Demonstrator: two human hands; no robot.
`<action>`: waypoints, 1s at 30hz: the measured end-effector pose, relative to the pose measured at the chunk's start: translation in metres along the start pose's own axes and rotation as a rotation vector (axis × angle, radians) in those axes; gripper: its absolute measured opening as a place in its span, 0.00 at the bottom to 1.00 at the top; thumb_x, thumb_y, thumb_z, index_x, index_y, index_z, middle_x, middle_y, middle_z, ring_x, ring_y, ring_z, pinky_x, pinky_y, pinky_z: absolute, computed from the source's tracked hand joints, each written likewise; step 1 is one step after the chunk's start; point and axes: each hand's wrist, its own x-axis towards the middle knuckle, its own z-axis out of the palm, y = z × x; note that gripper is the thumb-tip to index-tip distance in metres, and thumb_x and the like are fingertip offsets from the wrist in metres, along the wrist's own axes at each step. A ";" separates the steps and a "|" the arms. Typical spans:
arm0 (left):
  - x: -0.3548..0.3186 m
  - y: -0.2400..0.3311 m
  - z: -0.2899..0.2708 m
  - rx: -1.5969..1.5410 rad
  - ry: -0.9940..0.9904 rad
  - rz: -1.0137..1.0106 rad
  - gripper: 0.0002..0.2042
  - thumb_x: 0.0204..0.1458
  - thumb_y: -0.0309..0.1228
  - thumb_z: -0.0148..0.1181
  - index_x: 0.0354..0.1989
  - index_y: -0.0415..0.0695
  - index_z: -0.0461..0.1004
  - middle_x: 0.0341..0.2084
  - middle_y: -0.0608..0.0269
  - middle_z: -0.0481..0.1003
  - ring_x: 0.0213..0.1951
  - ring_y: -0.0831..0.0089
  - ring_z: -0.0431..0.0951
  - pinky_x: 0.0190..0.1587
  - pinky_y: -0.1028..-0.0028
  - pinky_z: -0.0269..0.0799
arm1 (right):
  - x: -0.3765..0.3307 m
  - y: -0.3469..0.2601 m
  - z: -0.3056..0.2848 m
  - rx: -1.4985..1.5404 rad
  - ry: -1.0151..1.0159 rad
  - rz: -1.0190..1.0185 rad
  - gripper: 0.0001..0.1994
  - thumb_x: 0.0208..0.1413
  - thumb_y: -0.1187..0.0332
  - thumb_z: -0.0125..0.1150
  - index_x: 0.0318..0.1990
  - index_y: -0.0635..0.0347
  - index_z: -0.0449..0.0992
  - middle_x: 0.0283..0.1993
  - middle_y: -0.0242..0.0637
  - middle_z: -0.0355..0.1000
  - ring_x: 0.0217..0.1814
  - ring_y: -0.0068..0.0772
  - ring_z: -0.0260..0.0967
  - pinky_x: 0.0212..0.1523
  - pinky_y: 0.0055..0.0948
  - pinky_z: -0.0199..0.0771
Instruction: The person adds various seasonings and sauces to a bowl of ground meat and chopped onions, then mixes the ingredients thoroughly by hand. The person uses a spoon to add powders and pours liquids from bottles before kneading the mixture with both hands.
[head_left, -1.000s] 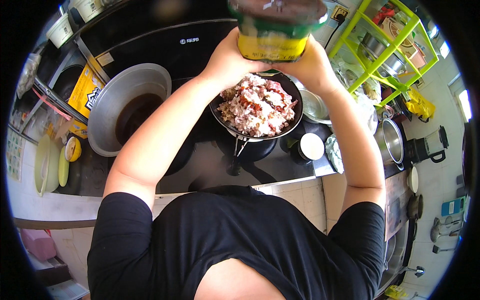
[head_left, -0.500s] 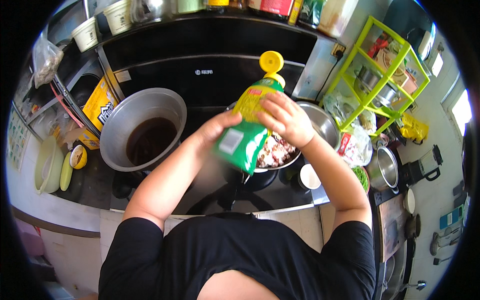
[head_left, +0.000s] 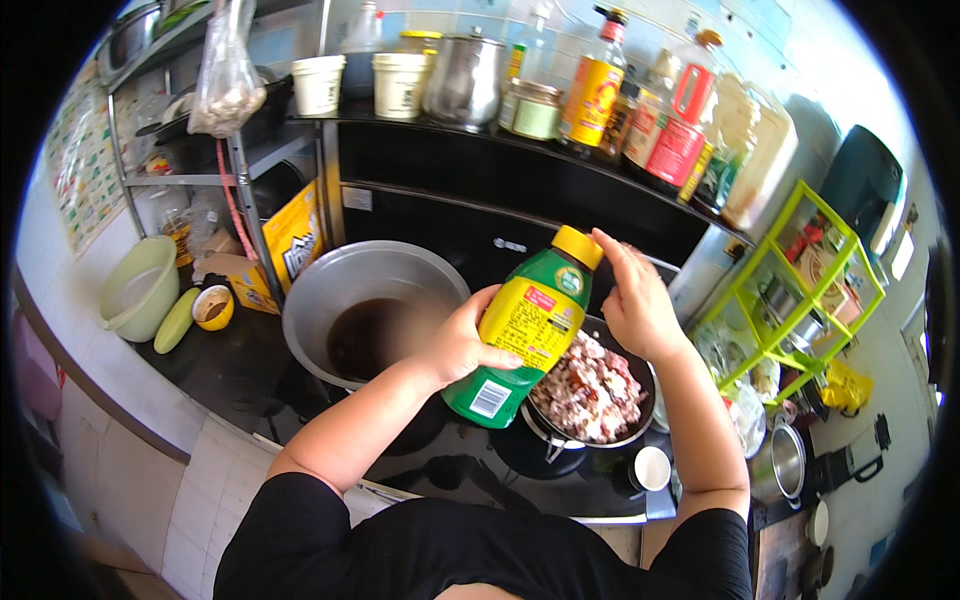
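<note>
My left hand [head_left: 462,345] is closed around the middle of a green squeeze bottle [head_left: 490,385] with a yellow label, which leans up and to the right. Its yellow flip cap [head_left: 578,246] is down on the bottle. Beside that cap my right hand [head_left: 640,312] has its fingers stretched out, the tips at the cap's right edge. Just right of and beneath the bottle is a pan [head_left: 645,425] on the stove, holding chopped pale and reddish meat [head_left: 592,395] with brown spots. The bottle hides part of the pan.
A big metal pot [head_left: 310,300] of dark liquid stands left of the bottle. A white cup [head_left: 652,468] is near the pan's front. Bottles and jars line the shelf [head_left: 440,135] behind. At right are a green rack [head_left: 800,270] and a steel pot [head_left: 785,462].
The flip cap was up and is now down. The bottle has turned more upright, and my right hand has left its body for the cap. The view has shifted, showing more of the back shelf.
</note>
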 end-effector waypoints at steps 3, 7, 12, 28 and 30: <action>-0.012 0.022 -0.025 0.043 0.020 0.130 0.41 0.29 0.20 0.67 0.57 0.44 0.53 0.47 0.57 0.66 0.52 0.63 0.66 0.54 0.64 0.63 | 0.024 -0.013 0.012 0.893 0.120 0.097 0.35 0.38 0.84 0.41 0.61 0.57 0.52 0.59 0.44 0.58 0.63 0.37 0.54 0.60 0.36 0.52; -0.020 0.063 -0.061 -0.094 0.163 0.381 0.43 0.29 0.16 0.66 0.59 0.41 0.49 0.49 0.57 0.64 0.52 0.65 0.66 0.54 0.64 0.63 | 0.038 -0.025 0.029 1.150 0.285 0.349 0.29 0.48 0.80 0.42 0.61 0.56 0.52 0.61 0.42 0.56 0.62 0.35 0.54 0.56 0.33 0.56; 0.023 0.152 -0.123 0.149 0.555 0.805 0.38 0.32 0.17 0.66 0.56 0.40 0.53 0.45 0.57 0.67 0.46 0.67 0.70 0.49 0.69 0.68 | 0.018 -0.033 0.067 1.114 0.194 0.515 0.23 0.49 0.79 0.44 0.56 0.61 0.60 0.56 0.42 0.62 0.56 0.33 0.61 0.49 0.30 0.64; 0.190 0.205 -0.273 0.945 1.014 0.859 0.40 0.35 0.37 0.69 0.56 0.39 0.54 0.47 0.49 0.68 0.50 0.56 0.69 0.50 0.66 0.63 | -0.022 -0.061 0.063 1.131 0.116 0.769 0.16 0.53 0.80 0.42 0.50 0.65 0.64 0.47 0.40 0.69 0.47 0.26 0.66 0.46 0.23 0.66; 0.205 0.199 -0.281 1.016 1.046 0.874 0.39 0.38 0.41 0.67 0.56 0.37 0.54 0.49 0.47 0.66 0.51 0.55 0.67 0.51 0.66 0.62 | -0.021 -0.055 0.065 1.106 0.132 0.791 0.16 0.53 0.80 0.42 0.50 0.64 0.64 0.47 0.40 0.69 0.47 0.26 0.65 0.45 0.23 0.66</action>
